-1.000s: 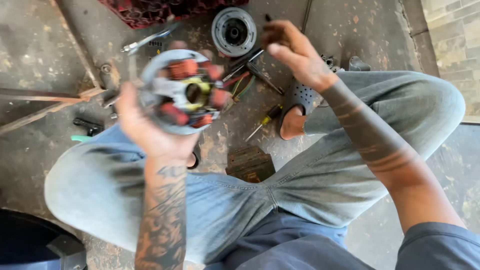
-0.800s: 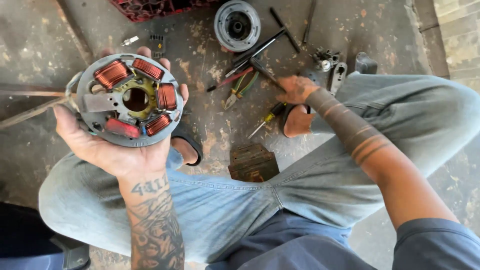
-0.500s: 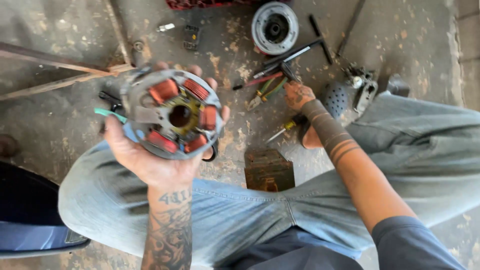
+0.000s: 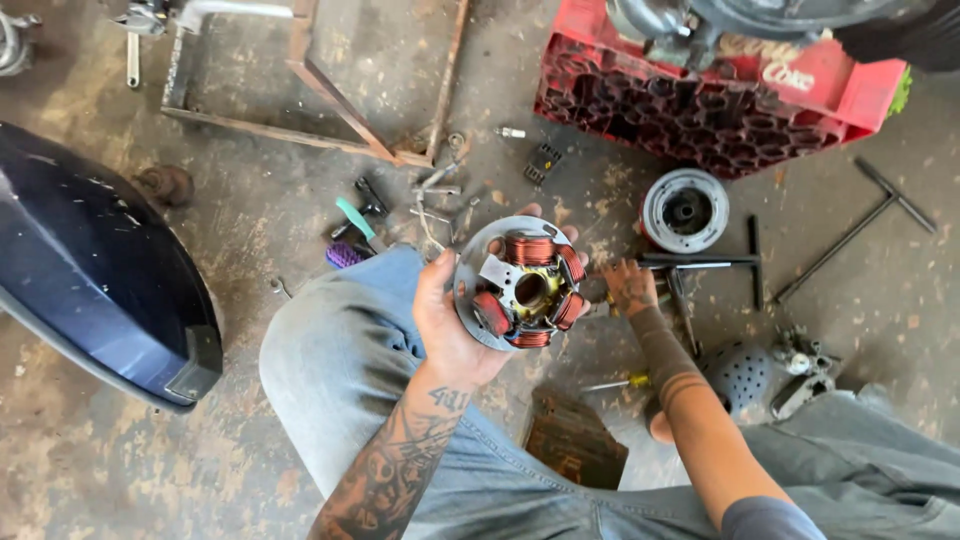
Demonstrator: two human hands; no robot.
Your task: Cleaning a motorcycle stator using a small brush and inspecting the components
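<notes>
While left hand (image 4: 450,320) keeps cupping stator (image 4: 520,282) over knee, right hand (image 4: 628,287) has dropped to floor tools (image 4: 700,262) nr flywheel (image 4: 685,209); grip state unclear, tool pick underway prob.

Open concrete floor (image 4: 300,210) lies between the dark blue body panel (image 4: 100,270) and the person's knee, broken only by small loose parts (image 4: 355,225); the rusty metal frame (image 4: 330,95) closes the upper left; the red crate (image 4: 700,100) blocks the upper right; around the right hand (image 4: 630,288) the floor is crowded by the round metal drum (image 4: 685,210), the T-handle wrenches (image 4: 850,230) and a screwdriver (image 4: 620,383); the left hand (image 4: 450,325), holding the stator (image 4: 520,282), hangs clear above the knee; bare floor opens at far right.
</notes>
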